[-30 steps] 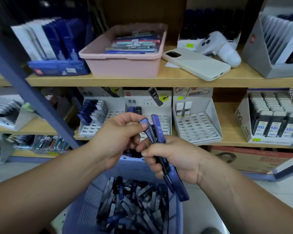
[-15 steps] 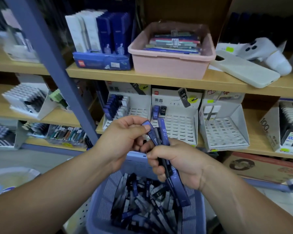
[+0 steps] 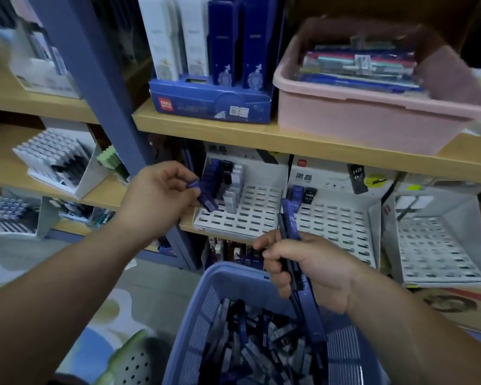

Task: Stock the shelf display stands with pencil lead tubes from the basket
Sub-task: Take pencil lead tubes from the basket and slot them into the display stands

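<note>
Blue basket (image 3: 220,276), purple-blue lead tubes (image 3: 292,226), white slotted stands (image 3: 250,215) — pink tub (image 3: 372,120) above.

Dim bluish indoor light, soft shadows under shelves, motion blur, wide-angle bending at edges

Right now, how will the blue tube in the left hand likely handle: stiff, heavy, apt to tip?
Probably stiff: the tube looks straight in the left hand's pinch. Likely light: fingertips hold it. Slotted tubes stand upright in the stand, so tipping seems unlikely.
</note>
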`<move>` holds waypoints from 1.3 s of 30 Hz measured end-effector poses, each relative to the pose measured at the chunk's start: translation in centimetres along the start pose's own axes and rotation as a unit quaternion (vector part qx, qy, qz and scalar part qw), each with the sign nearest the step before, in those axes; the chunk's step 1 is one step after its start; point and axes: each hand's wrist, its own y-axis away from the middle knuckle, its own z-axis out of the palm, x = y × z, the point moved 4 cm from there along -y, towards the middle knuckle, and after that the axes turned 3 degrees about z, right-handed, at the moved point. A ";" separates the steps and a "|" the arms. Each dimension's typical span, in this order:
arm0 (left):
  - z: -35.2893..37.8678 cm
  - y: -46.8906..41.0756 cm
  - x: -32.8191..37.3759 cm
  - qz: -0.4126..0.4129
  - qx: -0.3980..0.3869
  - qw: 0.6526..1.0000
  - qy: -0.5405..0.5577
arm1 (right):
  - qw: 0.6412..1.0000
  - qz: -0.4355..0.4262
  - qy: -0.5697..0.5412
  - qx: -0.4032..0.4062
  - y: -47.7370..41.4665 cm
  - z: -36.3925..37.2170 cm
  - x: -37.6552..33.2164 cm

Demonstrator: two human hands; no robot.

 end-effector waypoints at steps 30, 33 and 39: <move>14.4 -3.3 2.5 0.113 -0.076 0.991 -0.005 | 0.997 0.003 -0.042 0.067 2.3 -6.4 0.2; 16.0 -3.1 3.4 0.138 -0.086 0.986 -0.018 | 0.996 -0.005 -0.042 0.076 3.5 -7.6 0.5; 17.1 -3.4 2.5 0.155 -0.092 0.979 -0.100 | 0.996 -0.015 -0.041 0.084 4.8 -9.2 1.1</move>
